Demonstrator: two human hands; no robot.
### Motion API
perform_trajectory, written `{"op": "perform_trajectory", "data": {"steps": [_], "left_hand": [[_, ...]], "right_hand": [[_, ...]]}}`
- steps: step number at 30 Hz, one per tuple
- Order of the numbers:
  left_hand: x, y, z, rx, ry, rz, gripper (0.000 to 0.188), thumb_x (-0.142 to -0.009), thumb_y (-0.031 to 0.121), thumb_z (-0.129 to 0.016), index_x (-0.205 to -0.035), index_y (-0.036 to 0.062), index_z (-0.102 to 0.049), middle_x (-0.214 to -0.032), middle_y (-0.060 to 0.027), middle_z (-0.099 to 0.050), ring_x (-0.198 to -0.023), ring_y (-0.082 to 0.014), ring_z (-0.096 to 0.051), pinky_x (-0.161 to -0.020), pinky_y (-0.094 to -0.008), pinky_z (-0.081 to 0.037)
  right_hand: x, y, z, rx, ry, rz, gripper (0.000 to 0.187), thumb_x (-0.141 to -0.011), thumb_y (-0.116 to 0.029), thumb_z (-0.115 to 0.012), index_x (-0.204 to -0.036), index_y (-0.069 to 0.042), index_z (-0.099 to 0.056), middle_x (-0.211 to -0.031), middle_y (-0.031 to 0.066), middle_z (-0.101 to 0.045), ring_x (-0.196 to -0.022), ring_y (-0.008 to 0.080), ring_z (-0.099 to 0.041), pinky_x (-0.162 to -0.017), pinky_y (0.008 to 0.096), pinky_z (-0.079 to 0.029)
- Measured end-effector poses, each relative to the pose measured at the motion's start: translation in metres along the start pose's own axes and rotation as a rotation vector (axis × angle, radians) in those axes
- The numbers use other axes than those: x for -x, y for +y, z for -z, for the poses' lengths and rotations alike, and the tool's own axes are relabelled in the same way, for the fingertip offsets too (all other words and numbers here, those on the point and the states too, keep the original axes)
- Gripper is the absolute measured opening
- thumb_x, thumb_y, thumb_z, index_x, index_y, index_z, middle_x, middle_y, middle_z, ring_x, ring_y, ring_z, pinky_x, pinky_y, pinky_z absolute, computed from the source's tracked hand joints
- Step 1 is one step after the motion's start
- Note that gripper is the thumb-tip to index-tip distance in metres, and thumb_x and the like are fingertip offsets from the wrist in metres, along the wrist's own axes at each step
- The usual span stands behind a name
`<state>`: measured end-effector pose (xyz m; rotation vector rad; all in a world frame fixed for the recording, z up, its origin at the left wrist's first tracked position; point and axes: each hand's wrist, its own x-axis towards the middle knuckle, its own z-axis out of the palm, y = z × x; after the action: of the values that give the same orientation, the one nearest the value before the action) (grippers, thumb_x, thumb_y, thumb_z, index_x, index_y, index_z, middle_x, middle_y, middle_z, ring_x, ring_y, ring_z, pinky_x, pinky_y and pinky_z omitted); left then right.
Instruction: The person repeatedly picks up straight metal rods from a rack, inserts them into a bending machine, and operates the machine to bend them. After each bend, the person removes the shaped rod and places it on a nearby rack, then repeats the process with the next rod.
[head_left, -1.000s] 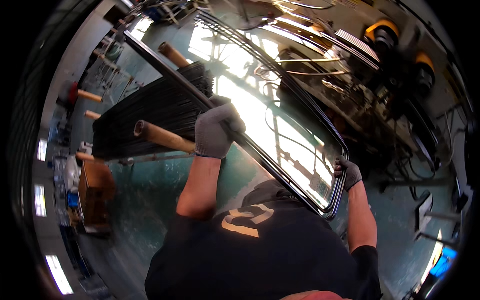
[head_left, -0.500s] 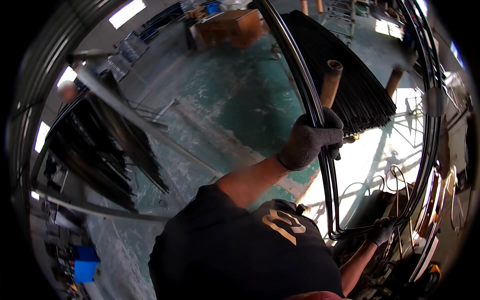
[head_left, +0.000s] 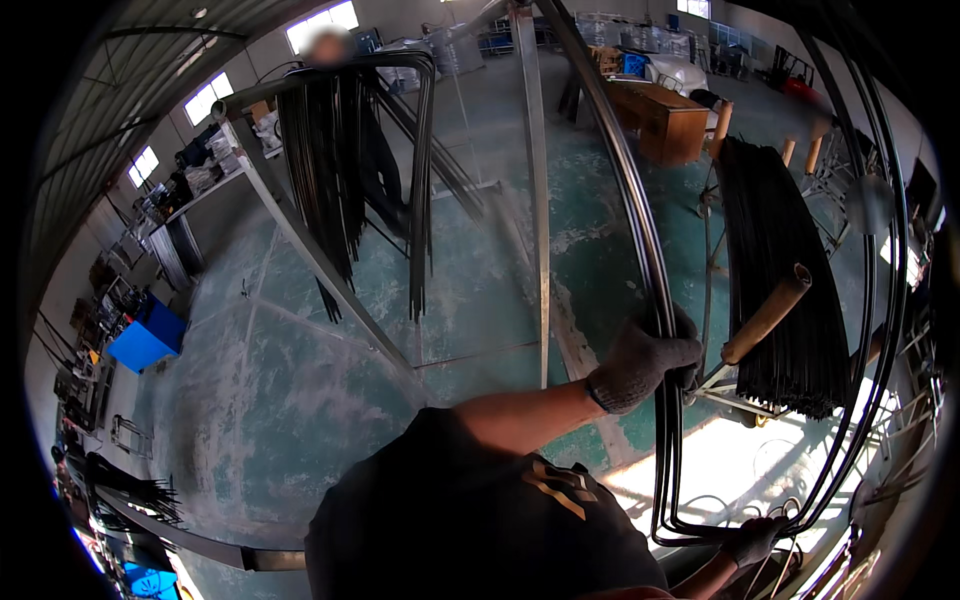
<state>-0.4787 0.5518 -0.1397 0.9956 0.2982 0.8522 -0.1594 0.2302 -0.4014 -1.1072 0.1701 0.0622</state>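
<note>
U-bent tube bundle, dark metal: closed end at 4–5 o'clock, legs running up toward 12:30 and 2. Left hand, gloved, at 4 o'clock: fingers wrapped shut round the near leg, thumb across. Right hand, gloved, at 4:30: fingers look curled round the closed end; can't tell how tight.

Risks: long legs, both grips low, so a small wrist turn could whip the tips. Leg could clip the steel upright at 1, or snag the brown post by the black rod stack at 3. No tie visible; if the right grip slackens, tubes could slide or fan out. Person at 11, behind hanging tubes: a wide leftward swing could be a strike hazard.
</note>
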Motion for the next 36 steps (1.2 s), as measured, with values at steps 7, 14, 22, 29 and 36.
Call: {"op": "perform_trajectory", "data": {"steps": [7, 14, 22, 29, 36], "left_hand": [[0.004, 0.02, -0.001, 0.025, -0.331, -0.029, 0.015, -0.089, -0.004, -0.07, -0.096, 0.003, -0.059, -0.075, -0.0093, -0.064, -0.065, -0.0204, -0.068, -0.064, -0.0378, -0.059], [0.023, 0.04, 0.085, 0.212, 0.092, -0.112, 0.013, -0.09, -0.004, -0.065, -0.097, 0.0036, -0.059, -0.079, -0.0117, -0.064, -0.069, -0.024, -0.068, -0.069, -0.0452, -0.062], [0.041, 0.112, 0.153, 0.277, 0.298, -0.374, 0.007, -0.092, 0.004, -0.06, -0.097, 0.0058, -0.056, -0.08, -0.0143, -0.062, -0.071, -0.029, -0.063, -0.078, -0.0523, -0.057], [0.05, 0.175, 0.221, 0.482, 0.35, -0.647, 0.009, -0.094, 0.011, -0.06, -0.091, 0.0049, -0.054, -0.079, -0.0102, -0.057, -0.074, -0.0271, -0.058, -0.088, -0.0473, -0.05], [0.082, 0.25, 0.315, 0.599, 0.677, -0.894, 0.02, -0.1, 0.011, -0.051, -0.082, 0.003, -0.053, -0.081, -0.0085, -0.057, -0.081, -0.0268, -0.057, -0.086, -0.0435, -0.052]], "right_hand": [[-0.006, 0.034, 0.012, -0.074, 0.093, 0.088, 0.032, -0.103, -0.034, -0.06, -0.096, -0.004, -0.07, -0.063, 0.0043, -0.052, -0.053, 0.0163, -0.051, -0.05, 0.0284, -0.041], [0.066, -0.074, -0.131, 0.158, 0.024, 0.261, 0.043, -0.099, -0.045, -0.066, -0.077, -0.009, -0.059, -0.06, -0.0006, -0.047, -0.05, 0.0108, -0.043, -0.047, 0.0279, -0.033], [0.078, -0.129, -0.321, 0.413, -0.342, 0.657, 0.042, -0.099, -0.044, -0.067, -0.075, -0.01, -0.06, -0.06, -0.0032, -0.043, -0.052, 0.0079, -0.039, -0.049, 0.0282, -0.03], [0.167, -0.164, -0.514, 0.482, -0.549, 1.595, 0.029, -0.098, -0.035, -0.066, -0.092, -0.006, -0.069, -0.073, 0.0001, -0.051, -0.064, 0.0132, -0.049, -0.06, 0.0315, -0.038], [0.433, -0.173, -0.67, 0.295, -1.143, 1.923, 0.025, -0.094, -0.03, -0.068, -0.103, -0.006, -0.071, -0.092, 0.0032, -0.061, -0.081, 0.0191, -0.058, -0.073, 0.0352, -0.045]]}}
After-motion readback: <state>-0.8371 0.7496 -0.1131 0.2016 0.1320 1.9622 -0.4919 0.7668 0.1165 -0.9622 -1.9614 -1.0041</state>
